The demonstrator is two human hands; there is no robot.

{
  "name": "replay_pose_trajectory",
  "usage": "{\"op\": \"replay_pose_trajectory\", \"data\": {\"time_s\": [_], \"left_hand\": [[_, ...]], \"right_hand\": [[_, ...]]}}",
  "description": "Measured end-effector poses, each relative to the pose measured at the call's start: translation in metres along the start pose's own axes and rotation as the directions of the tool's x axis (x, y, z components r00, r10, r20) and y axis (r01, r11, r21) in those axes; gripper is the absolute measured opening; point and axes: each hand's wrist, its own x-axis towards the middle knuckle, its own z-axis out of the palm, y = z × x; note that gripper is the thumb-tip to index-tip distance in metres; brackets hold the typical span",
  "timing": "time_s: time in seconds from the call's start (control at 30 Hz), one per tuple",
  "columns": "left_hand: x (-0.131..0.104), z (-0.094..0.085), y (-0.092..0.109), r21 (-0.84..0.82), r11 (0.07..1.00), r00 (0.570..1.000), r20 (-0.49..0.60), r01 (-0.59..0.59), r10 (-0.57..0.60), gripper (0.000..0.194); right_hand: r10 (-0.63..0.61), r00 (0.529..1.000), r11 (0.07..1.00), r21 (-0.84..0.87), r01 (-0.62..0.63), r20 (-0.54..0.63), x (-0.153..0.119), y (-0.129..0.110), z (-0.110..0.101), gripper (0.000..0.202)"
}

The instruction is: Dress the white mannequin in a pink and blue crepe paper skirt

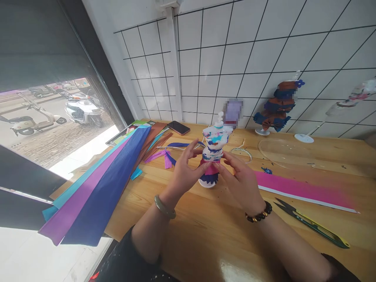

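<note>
A miniature dress form (216, 141), its white torso splashed with blue, pink and turquoise, stands upright on a round white base. Around its hips runs a band of pink crepe paper (212, 169), with a dark blue jagged-edged layer (209, 179) below. My left hand (188, 168) is closed on the pink paper from the left, thumb pressed to its front. From the right, my right hand (239, 180) pinches the same paper with the thumb in front. The fingertips behind the form are partly hidden.
Yellow-green thread snips (313, 223) and a pink paper strip (302, 190) lie at right. Long coloured crepe sheets (96, 192) overhang the table's left side. A phone (178, 127), a tape roll (241, 154), a clear plate (282, 152) and a dressed figure (279, 103) are farther back.
</note>
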Motion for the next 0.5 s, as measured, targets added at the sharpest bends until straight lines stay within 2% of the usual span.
{"op": "replay_pose_trajectory", "data": {"time_s": [0.2,0.5], "left_hand": [[-0.001,-0.002,0.003,0.056,0.998,1.000,-0.020,0.005,-0.004,0.066],[0.000,-0.003,0.002,0.007,0.998,0.998,0.008,0.056,-0.056,0.074]], "right_hand": [[-0.056,0.994,0.997,0.057,0.051,0.093,0.010,-0.002,-0.003,0.022],[-0.099,0.990,0.993,0.072,0.092,0.096,0.013,0.004,-0.006,0.024]]}}
